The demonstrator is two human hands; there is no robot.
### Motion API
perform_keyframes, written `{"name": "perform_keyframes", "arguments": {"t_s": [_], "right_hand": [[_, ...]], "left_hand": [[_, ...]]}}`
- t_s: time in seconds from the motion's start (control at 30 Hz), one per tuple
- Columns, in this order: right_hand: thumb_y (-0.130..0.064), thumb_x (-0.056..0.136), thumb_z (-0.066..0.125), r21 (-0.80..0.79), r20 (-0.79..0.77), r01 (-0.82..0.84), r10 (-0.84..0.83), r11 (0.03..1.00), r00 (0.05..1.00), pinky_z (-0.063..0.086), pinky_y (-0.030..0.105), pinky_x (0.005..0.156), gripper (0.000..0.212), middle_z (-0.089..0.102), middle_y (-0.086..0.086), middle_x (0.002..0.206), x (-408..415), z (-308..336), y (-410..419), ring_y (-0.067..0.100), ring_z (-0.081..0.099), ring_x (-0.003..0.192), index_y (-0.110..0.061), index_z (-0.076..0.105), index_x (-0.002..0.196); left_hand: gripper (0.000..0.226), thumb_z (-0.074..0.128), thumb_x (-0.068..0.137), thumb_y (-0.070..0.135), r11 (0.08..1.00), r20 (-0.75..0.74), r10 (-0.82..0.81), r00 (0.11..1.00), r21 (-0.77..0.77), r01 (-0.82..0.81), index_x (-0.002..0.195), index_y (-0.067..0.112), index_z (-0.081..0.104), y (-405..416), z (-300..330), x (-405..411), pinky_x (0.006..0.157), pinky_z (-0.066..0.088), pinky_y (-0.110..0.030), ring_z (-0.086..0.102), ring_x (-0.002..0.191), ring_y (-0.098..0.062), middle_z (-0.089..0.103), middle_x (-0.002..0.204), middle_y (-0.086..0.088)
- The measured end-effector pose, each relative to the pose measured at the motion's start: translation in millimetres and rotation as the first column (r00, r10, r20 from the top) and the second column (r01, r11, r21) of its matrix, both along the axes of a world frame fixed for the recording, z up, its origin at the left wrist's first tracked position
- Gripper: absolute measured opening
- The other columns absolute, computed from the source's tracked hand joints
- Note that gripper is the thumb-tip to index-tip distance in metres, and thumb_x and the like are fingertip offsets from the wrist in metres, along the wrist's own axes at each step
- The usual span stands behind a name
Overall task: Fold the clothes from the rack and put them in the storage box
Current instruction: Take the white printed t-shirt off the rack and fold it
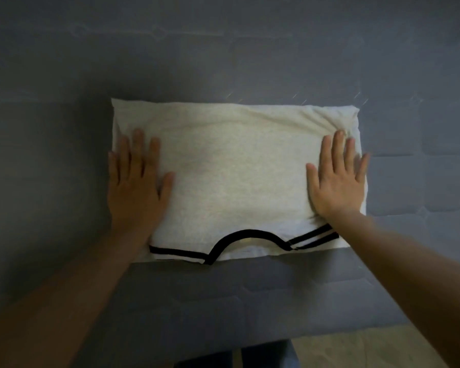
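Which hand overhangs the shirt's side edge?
The left hand: its outer fingers lie past the folded shirt. The right hand rests inside the edge.

Folded shirt (234,176) lies flat at centre of surface (250,62), collar along near edge. Left hand (137,179) flat on shirt's left end; right hand (335,179) flat on right end.

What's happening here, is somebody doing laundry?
Yes. A person is folding a pale shirt with black trim on a grey padded surface. It is already folded into a rectangle, collar edge nearest them. The left hand and right hand lie flat on its two ends, pressing it. No storage box is in view.
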State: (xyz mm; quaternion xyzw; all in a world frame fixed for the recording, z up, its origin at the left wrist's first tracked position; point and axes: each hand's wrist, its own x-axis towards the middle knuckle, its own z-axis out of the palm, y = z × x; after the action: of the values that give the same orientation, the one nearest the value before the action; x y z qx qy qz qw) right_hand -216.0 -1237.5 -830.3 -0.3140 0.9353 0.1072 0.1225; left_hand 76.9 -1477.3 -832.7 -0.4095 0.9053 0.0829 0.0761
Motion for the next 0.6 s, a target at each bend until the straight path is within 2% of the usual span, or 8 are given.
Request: {"name": "perform_keyframes", "arguments": {"t_s": [0.1, 0.17, 0.2, 0.27, 0.33, 0.47, 0.53, 0.6], "right_hand": [[-0.046, 0.105, 0.022, -0.199, 0.044, -0.162, 0.174, 0.967, 0.984, -0.006, 0.054, 0.122, 0.067, -0.014, 0.007, 0.166, 59.6, 12.6, -35.9, 0.027, -0.014, 0.153, -0.017, -0.005, 0.159], [-0.04, 0.106, 0.028, -0.297, 0.111, -0.289, 0.334, 0.91, 0.936, -0.002, 0.052, 0.123, 0.063, -0.007, 0.004, 0.167, 108.1, 3.2, -58.1, 0.026, -0.009, 0.153, -0.017, 0.005, 0.16], [-0.038, 0.106, 0.03, -0.309, 0.125, -0.311, 0.363, 0.899, 0.923, 0.002, 0.052, 0.124, 0.062, -0.002, 0.003, 0.167, 124.0, -4.6, -63.4, 0.025, -0.006, 0.154, -0.017, 0.009, 0.159], [-0.04, 0.105, 0.031, -0.283, 0.115, -0.306, 0.349, 0.909, 0.93, 0.008, 0.052, 0.123, 0.061, 0.004, 0.001, 0.167, 128.9, -22.4, -53.8, 0.025, -0.002, 0.154, -0.02, 0.012, 0.159], [-0.043, 0.105, 0.029, -0.229, 0.08, -0.286, 0.311, 0.93, 0.947, 0.008, 0.052, 0.123, 0.06, 0.002, 0.001, 0.167, 106.5, -30.3, -26.1, 0.026, -0.002, 0.154, -0.026, 0.011, 0.159], [-0.048, 0.104, 0.016, -0.052, 0.074, -0.092, 0.096, 0.994, 0.993, 0.008, 0.056, 0.121, 0.06, -0.005, -0.002, 0.167, 57.8, -16.1, 63.2, 0.024, -0.007, 0.154, -0.028, 0.003, 0.159], [-0.047, 0.104, 0.015, -0.064, 0.099, -0.095, 0.101, 0.993, 0.99, 0.005, 0.057, 0.122, 0.061, -0.003, -0.001, 0.167, 35.5, -0.7, 77.3, 0.022, -0.008, 0.154, -0.024, 0.006, 0.16], [-0.041, 0.105, 0.023, -0.171, 0.103, -0.116, 0.135, 0.978, 0.985, -0.001, 0.054, 0.123, 0.06, -0.001, 0.001, 0.167, 12.8, 11.2, 63.9, 0.022, -0.008, 0.154, -0.02, 0.009, 0.16]], "left_hand": [[0.068, 0.037, 0.099, 0.035, 0.999, -0.102, -0.025, 0.994, 0.023, 0.028, 0.157, 0.014, 0.007, 44.5, 10.3, -29.9, 0.122, 0.002, -0.05, -0.001, 0.151, -0.032, 0.0, 0.164, -0.011], [0.068, 0.04, 0.099, 0.03, 0.99, -0.132, -0.116, 0.985, 0.066, 0.125, 0.156, 0.013, 0.009, 86.1, 4.3, -38.7, 0.122, 0.005, -0.05, 0.0, 0.151, -0.028, 0.002, 0.164, -0.008], [0.068, 0.041, 0.098, 0.028, 0.986, -0.124, -0.136, 0.983, 0.079, 0.147, 0.156, 0.012, 0.01, 100.5, -1.2, -36.7, 0.122, 0.006, -0.049, -0.001, 0.151, -0.026, 0.002, 0.164, -0.007], [0.07, 0.043, 0.094, 0.024, 0.982, -0.087, -0.149, 0.985, 0.101, 0.157, 0.156, 0.011, 0.013, 112.1, -14.2, -23.1, 0.122, 0.01, -0.049, 0.001, 0.152, -0.025, 0.004, 0.164, -0.006], [0.073, 0.045, 0.09, 0.023, 0.976, -0.082, -0.182, 0.98, 0.102, 0.19, 0.156, 0.011, 0.015, 108.3, -20.3, -12.7, 0.122, 0.011, -0.049, 0.002, 0.151, -0.026, 0.007, 0.164, -0.006], [0.073, 0.044, 0.089, 0.018, 0.977, -0.097, -0.162, 0.982, 0.128, 0.174, 0.155, 0.009, 0.014, 114.8, -13.1, -15.2, 0.122, 0.01, -0.05, 0.001, 0.151, -0.027, 0.005, 0.164, -0.008], [0.074, 0.044, 0.086, 0.014, 0.969, -0.132, -0.157, 0.979, 0.17, 0.178, 0.155, 0.007, 0.016, 119.4, -4.6, -30.5, 0.122, 0.01, -0.05, 0.0, 0.151, -0.028, 0.006, 0.164, -0.01], [0.072, 0.046, 0.087, 0.018, 0.924, -0.241, -0.256, 0.936, 0.224, 0.311, 0.154, 0.009, 0.022, 135.2, -1.1, -58.7, 0.121, 0.012, -0.048, 0.002, 0.151, -0.027, 0.01, 0.163, -0.009]]}}
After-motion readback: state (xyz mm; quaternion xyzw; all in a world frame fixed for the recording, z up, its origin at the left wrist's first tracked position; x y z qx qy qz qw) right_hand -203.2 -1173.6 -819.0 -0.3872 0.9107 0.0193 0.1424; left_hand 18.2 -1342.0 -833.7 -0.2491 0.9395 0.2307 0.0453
